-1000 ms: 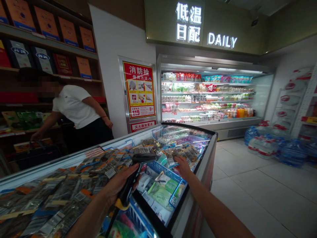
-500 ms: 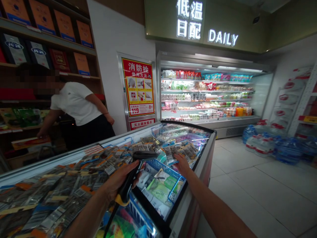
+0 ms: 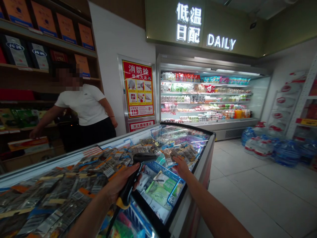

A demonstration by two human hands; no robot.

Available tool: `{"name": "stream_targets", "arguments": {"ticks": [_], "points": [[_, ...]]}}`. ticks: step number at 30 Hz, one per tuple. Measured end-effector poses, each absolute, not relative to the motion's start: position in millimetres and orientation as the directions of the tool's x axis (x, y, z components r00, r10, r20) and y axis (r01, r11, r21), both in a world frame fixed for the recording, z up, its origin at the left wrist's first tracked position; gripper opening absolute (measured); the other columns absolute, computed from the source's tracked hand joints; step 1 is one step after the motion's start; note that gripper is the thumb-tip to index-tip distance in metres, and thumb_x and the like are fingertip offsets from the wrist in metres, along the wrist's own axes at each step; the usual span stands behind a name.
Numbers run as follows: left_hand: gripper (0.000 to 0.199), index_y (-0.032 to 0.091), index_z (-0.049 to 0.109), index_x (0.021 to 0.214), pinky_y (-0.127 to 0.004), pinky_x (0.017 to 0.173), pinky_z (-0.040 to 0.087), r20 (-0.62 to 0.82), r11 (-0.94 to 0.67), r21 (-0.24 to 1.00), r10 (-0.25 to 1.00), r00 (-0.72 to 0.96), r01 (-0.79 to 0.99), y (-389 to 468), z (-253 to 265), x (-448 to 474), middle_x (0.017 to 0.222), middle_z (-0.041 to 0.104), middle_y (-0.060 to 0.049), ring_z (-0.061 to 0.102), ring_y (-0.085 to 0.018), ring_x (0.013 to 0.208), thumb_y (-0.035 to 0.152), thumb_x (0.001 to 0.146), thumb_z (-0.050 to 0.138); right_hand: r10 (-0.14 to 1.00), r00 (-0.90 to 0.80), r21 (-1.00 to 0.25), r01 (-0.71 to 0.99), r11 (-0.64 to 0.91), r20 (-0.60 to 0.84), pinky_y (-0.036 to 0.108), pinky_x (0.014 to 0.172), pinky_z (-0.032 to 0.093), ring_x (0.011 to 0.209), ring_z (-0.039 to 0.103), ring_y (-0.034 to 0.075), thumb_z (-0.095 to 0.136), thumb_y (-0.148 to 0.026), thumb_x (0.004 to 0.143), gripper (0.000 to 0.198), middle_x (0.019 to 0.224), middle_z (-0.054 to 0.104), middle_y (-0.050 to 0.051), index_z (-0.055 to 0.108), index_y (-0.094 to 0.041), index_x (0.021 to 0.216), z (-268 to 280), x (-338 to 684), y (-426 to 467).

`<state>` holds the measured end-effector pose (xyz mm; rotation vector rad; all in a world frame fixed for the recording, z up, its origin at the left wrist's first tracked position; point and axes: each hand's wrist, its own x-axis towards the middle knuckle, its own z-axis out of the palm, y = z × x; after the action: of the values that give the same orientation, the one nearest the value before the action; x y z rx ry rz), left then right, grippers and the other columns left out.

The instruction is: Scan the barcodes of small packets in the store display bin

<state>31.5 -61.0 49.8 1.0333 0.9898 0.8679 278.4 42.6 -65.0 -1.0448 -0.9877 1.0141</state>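
Note:
My left hand (image 3: 123, 181) is wrapped round the handle of a black and yellow barcode scanner (image 3: 128, 185), its head pointing right and its cord hanging down. At the right side of the chest freezer, my right hand (image 3: 182, 167) pinches a small clear packet (image 3: 170, 156) with brown contents and a blue and orange edge. The fingertips are partly hidden behind that hand. Similar packets (image 3: 71, 178) lie heaped over the freezer top on the left. Between my hands a blue wire basket (image 3: 170, 171) holds green and white bags (image 3: 160, 188).
The chest freezer's edge (image 3: 206, 155) runs along my right, beside the tiled floor (image 3: 237, 185). Water bottles (image 3: 288, 150) stand on the floor. A lit cooler (image 3: 205, 96) is at the back. At the left, a person in a white shirt (image 3: 86, 104) stands by shelves (image 3: 49, 46).
The person at the left has straightened up, drawing their hand back from the box on the low shelf. My hands, the scanner and the packet have hardly moved.

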Motion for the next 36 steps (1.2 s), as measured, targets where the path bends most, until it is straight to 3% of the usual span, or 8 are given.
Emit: {"name": "stream_targets", "arguments": {"ticks": [8,14,20,25,28,31,36], "points": [[0.032,0.014,0.056,0.070,-0.016,0.038,0.036,-0.249,0.296,0.949,0.913,0.324,-0.106,-63,53,29,0.056,0.056,-0.001,0.047,-0.006,0.042,0.044,0.064,0.061,0.937,0.269,-0.974,0.046,0.221,0.225,0.033,0.059,0.048,0.073,0.059,0.022,0.050,-0.038,0.070,0.031,0.078,0.063,0.007,0.061,-0.021,0.094,-66,280,42],[0.034,0.013,0.053,0.067,-0.017,0.039,0.037,-0.225,0.245,0.967,0.949,0.222,-0.067,-60,57,18,0.056,0.055,-0.001,0.046,-0.006,0.042,0.047,0.065,0.058,0.893,0.345,-0.949,0.228,0.217,0.288,0.028,0.058,0.046,0.071,0.059,0.020,0.053,-0.033,0.067,0.033,0.077,0.064,0.008,0.062,-0.017,0.095,-61,279,38],[0.036,0.015,0.051,0.071,-0.018,0.041,0.037,-0.243,0.248,0.967,0.967,0.082,-0.059,-66,59,-14,0.057,0.054,0.002,0.046,-0.006,0.043,0.050,0.066,0.056,0.842,0.433,-0.909,0.390,0.147,0.322,0.028,0.058,0.044,0.064,0.058,0.019,0.043,-0.029,0.072,0.037,0.072,0.064,0.007,0.061,-0.010,0.098,-54,283,39],[0.039,0.013,0.050,0.071,-0.018,0.044,0.036,-0.270,0.270,0.962,0.963,0.024,-0.028,-84,60,-39,0.057,0.055,0.002,0.045,-0.006,0.044,0.051,0.064,0.057,0.791,0.463,-0.824,0.559,0.088,0.399,0.035,0.077,0.039,0.085,0.056,0.025,0.046,-0.020,0.069,0.042,0.092,0.062,0.014,0.055,-0.007,0.109,-40,297,42],[0.039,0.015,0.049,0.076,-0.019,0.044,0.036,-0.273,0.273,0.962,0.962,-0.014,-0.012,-94,56,-51,0.056,0.055,0.002,0.046,-0.007,0.044,0.051,0.064,0.057,0.760,0.456,-0.752,0.656,0.066,0.464,0.039,0.087,0.031,0.106,0.045,0.029,0.047,-0.017,0.069,0.039,0.109,0.054,0.017,0.057,-0.008,0.106,-32,298,39],[0.041,0.015,0.050,0.079,-0.019,0.045,0.036,-0.275,0.277,0.960,0.960,-0.052,0.031,-102,51,-63,0.059,0.056,0.002,0.048,-0.008,0.047,0.052,0.064,0.056,0.752,0.400,-0.670,0.738,0.074,0.524,0.041,0.090,0.027,0.110,0.040,0.030,0.048,-0.019,0.071,0.033,0.113,0.051,0.016,0.059,-0.011,0.101,-27,281,33],[0.041,0.017,0.050,0.081,-0.019,0.044,0.037,-0.265,0.268,0.963,0.959,-0.096,0.014,-112,48,-78,0.057,0.054,0.004,0.047,-0.007,0.046,0.054,0.064,0.055,0.836,0.052,-0.544,0.781,0.306,0.546,0.034,0.087,0.035,0.101,0.049,0.022,0.051,-0.025,0.074,0.024,0.102,0.060,0.009,0.062,-0.016,0.094,-24,215,13]]}}
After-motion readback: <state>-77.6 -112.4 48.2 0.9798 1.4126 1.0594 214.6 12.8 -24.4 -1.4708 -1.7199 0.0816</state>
